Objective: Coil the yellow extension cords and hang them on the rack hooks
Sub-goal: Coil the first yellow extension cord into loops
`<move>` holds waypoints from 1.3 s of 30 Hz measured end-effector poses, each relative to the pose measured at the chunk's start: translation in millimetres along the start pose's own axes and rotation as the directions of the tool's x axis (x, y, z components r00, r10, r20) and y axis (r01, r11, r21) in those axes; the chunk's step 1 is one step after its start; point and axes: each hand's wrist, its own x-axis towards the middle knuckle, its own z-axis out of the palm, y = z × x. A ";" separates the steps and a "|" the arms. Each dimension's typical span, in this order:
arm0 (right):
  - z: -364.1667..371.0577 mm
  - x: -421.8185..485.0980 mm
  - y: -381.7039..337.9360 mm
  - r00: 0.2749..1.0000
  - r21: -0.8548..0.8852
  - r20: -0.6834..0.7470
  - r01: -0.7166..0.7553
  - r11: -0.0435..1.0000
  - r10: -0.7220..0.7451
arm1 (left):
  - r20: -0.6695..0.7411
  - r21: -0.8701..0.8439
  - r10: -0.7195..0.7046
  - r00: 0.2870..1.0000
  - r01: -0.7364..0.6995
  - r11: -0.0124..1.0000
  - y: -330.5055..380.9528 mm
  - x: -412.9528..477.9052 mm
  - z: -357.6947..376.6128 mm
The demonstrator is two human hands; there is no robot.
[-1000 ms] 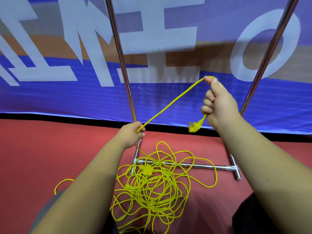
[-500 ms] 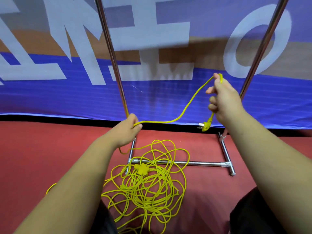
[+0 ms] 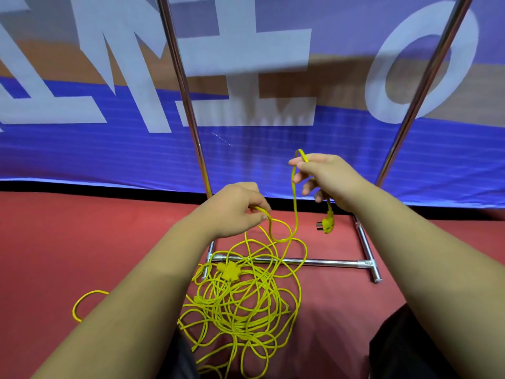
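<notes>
Step in hand: first loop of the coil, barely begun. Most of the yellow cord (image 3: pixel 240 305) lies in a tangled heap on the floor (image 3: pixel 82 242), partly over the base bar (image 3: pixel 328 261) of the rack (image 3: pixel 188 113), w/ a socket block (image 3: pixel 229 270) in it. A slack U of cord hangs btw the hands. The right hand (image 3: pixel 325 179) pinches it at thumb & forefinger, other fingers loose; the plug (image 3: pixel 326 224) dangles just below. The left hand (image 3: pixel 232 209), lower & near, grips the run leading down to the heap.

Next, I'd judge: bring the left's length up to the right to close the loop, then reach down for more. That needs slack feeding free, & the tangle will prob. snag.

Around: blue banner (image 3: pixel 273 149) w/ white letters behind; rack uprights rise out of frame, hooks not in view. A stray loop (image 3: pixel 82 299) lies left of the heap; same cord or a 2nd, can't tell. The base bar may catch strands.
</notes>
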 end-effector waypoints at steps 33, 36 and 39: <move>24.2 -24.7 -1.5 0.748 -0.114 0.628 -0.184 0.976 0.214 | -0.166 -0.197 -0.087 0.982 0.053 0.979 5.4 10.1 -11.3; 18.3 -22.9 -5.0 0.784 -0.045 0.601 -0.160 0.986 0.155 | -0.100 -0.156 -0.203 0.974 0.186 0.970 -11.3 5.2 -7.4; 5.9 -23.8 -8.3 0.762 -0.002 0.629 -0.200 0.980 0.157 | 0.065 -0.074 -0.272 0.960 0.276 0.958 -35.7 -5.0 1.6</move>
